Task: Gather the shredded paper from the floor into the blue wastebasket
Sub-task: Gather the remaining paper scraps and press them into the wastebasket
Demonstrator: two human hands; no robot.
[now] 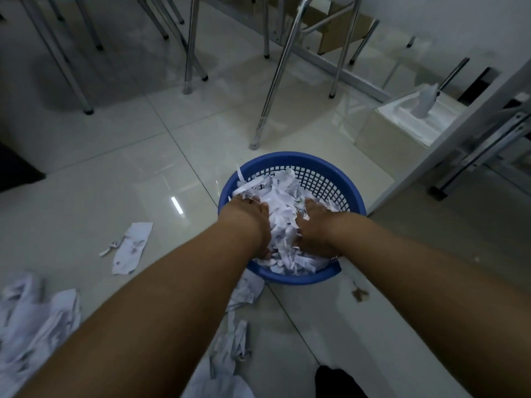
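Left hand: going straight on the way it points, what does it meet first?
The left hand would meet the shredded paper in the blue wastebasket, which it seemingly touches now.

The blue wastebasket (324,179) — round, lattice-walled plastic — stands upright on the floor (115,182), heaped with white shredded paper (284,214). More torn scraps (130,248) lie scattered on the floor nearer and leftward — one just beside its base.

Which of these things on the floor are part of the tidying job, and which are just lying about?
Part of the job:
- blue wastebasket
- shredded paper in it
- loose paper on the floor
- left hand and right hand, both down in the basket's paper

Just lying about:
- chair legs
- tissue box
- cardboard box
- brown scrap
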